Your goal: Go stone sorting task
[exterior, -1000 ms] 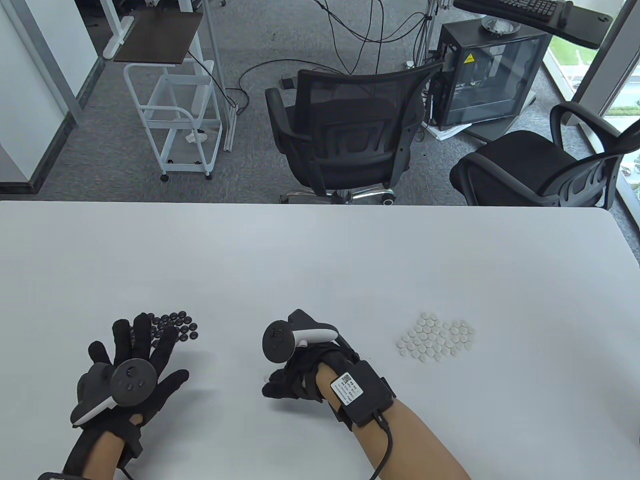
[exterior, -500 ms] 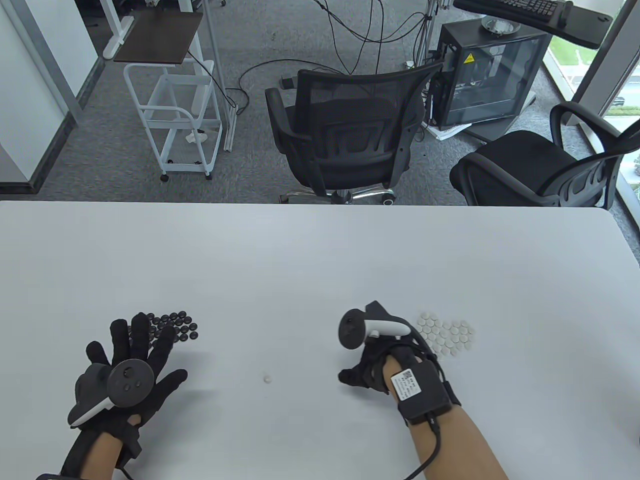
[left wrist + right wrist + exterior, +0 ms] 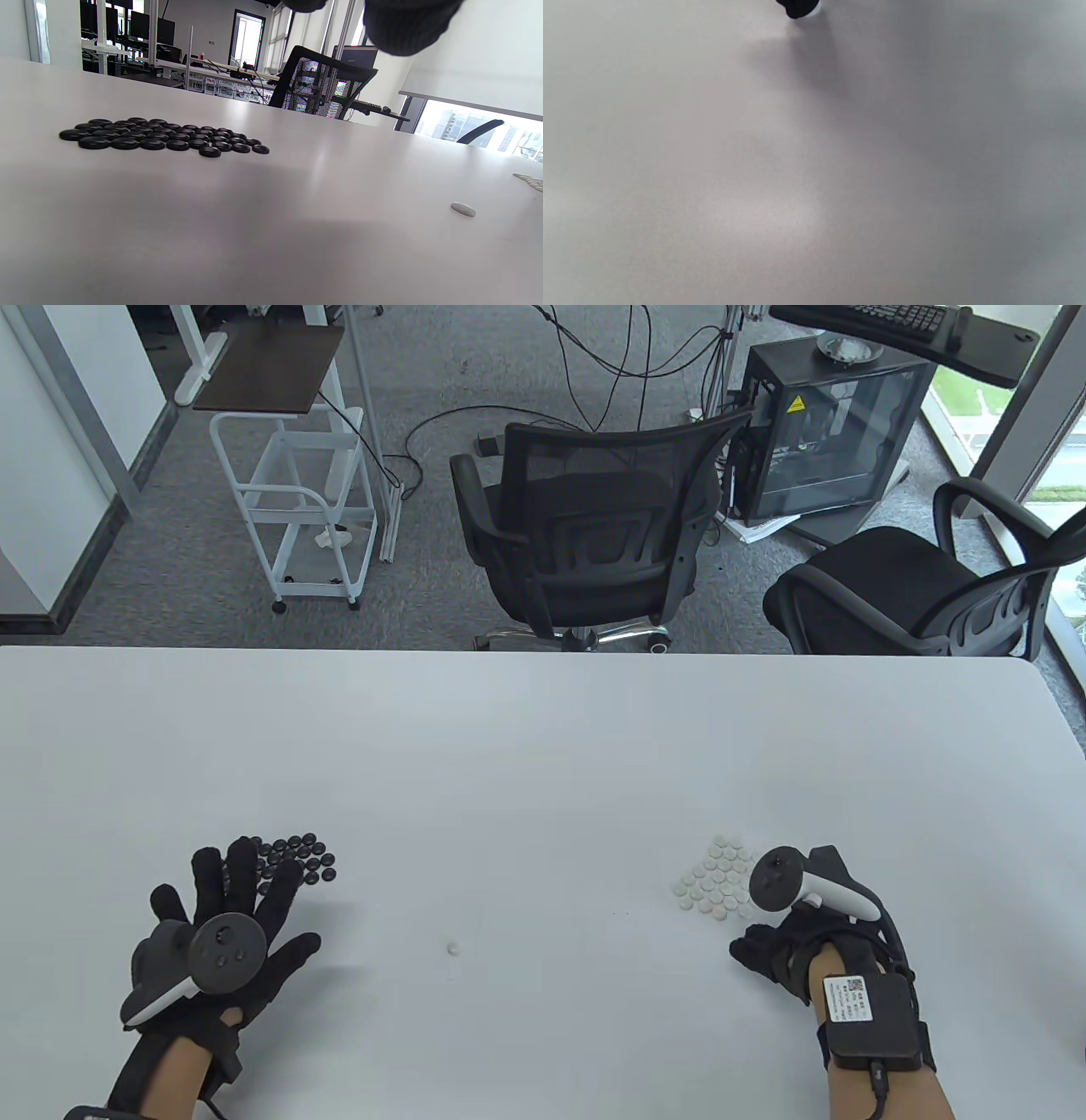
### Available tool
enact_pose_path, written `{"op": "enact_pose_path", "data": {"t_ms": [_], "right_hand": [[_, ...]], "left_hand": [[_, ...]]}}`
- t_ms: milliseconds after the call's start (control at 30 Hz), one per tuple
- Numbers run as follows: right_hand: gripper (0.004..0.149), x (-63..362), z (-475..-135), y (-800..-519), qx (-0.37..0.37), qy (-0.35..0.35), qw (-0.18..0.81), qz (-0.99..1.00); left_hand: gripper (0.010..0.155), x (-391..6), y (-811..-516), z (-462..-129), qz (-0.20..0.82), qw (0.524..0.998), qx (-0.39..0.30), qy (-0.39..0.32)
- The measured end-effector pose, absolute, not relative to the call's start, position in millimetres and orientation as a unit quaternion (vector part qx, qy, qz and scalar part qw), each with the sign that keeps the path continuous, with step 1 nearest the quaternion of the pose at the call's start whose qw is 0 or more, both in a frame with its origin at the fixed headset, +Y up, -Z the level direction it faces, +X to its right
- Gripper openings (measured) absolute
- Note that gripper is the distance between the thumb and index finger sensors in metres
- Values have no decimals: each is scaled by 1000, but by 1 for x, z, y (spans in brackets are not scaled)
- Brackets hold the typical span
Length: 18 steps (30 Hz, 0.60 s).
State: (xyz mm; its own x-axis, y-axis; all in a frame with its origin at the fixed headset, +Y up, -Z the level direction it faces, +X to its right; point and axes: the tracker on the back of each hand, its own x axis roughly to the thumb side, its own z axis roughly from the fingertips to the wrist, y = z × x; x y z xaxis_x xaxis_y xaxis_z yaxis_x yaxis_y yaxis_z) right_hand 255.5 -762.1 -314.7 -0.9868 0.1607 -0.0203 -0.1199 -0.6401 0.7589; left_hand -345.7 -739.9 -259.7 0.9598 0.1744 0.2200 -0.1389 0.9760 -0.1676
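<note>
Sorting nearly done: lone white stone (image 3: 454, 948) is left between the hands. Left hand (image 3: 222, 929) is splayed wide, empty; right hand (image 3: 785, 952) curled, contents cannot be told. Next, stray is to be pinched, carried to white pile (image 3: 711, 882).

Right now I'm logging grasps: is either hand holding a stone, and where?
The left hand lies spread, holding nothing. The right hand is curled; its grip cannot be told.

Bright, even daylight (window glare at right) — soft shadows, sharp focus
</note>
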Motion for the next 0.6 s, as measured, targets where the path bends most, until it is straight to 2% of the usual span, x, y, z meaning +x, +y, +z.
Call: {"op": "enact_pose_path", "data": {"t_ms": [400, 500, 600], "right_hand": [[71, 265, -325, -767, 17, 387, 102, 916], [72, 261, -330, -758, 20, 382, 111, 917], [72, 245, -338, -738, 46, 355, 123, 926]], "left_hand": [[80, -345, -740, -261, 81, 987, -81, -113], [80, -345, -739, -261, 83, 987, -81, -112], [79, -345, -739, -261, 84, 987, -81, -112]]}}
